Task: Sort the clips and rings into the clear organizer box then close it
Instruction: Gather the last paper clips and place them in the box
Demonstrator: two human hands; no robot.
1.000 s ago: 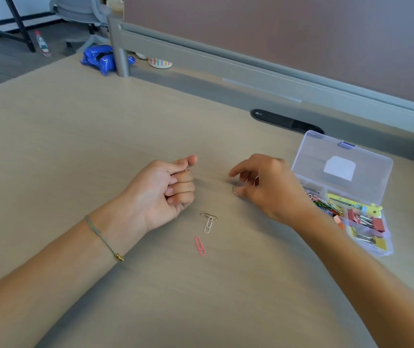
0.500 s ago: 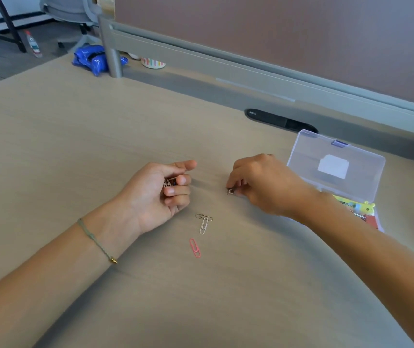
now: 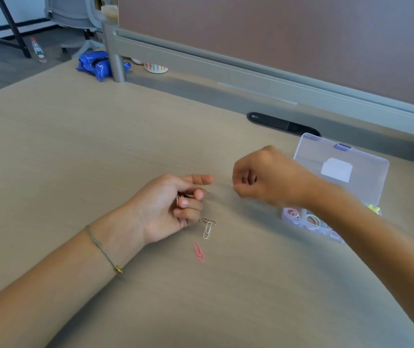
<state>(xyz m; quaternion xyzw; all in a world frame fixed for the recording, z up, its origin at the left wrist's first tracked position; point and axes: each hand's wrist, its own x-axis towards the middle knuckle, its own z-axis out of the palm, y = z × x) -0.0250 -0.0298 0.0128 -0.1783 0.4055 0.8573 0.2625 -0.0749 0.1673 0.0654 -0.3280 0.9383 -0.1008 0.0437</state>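
Clips lie just beside left hand, which holds more | right hand curled, cannot tell if holding | step: gathering | next: carry to box

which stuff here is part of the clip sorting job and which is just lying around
Job: clear organizer box, lid open; pink paper clip; two metal paper clips; clips held in the left hand.

Lying about: blue bag, striped cup, bottle on the floor.
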